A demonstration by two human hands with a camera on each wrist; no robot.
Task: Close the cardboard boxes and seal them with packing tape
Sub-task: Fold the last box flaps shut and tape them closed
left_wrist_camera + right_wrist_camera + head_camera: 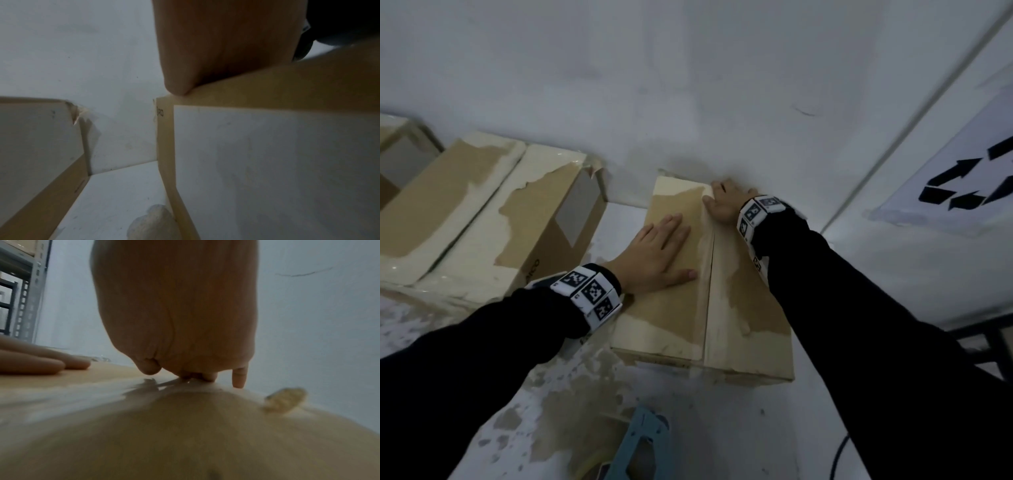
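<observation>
A closed cardboard box [743,308] stands against the wall, its two top flaps meeting at a lengthwise seam. My left hand [657,250] lies flat on the left flap with straight fingers, seen as a palm [216,48] above the box's corner [267,92]. At the far end of the right flap my right hand [726,202] has its fingers bent down at the box's far edge by the seam [174,313]. The box top [185,426] fills that view, with the left hand's fingers [41,360] flat beside it. A blue tape dispenser [645,442] lies near me, untouched.
Another cardboard box [544,219] with torn, peeled flaps sits to the left [37,138], a narrow gap between the two. The white wall is right behind them. A recycling sign [962,171] leans at the right. Metal shelving [26,288] stands further left.
</observation>
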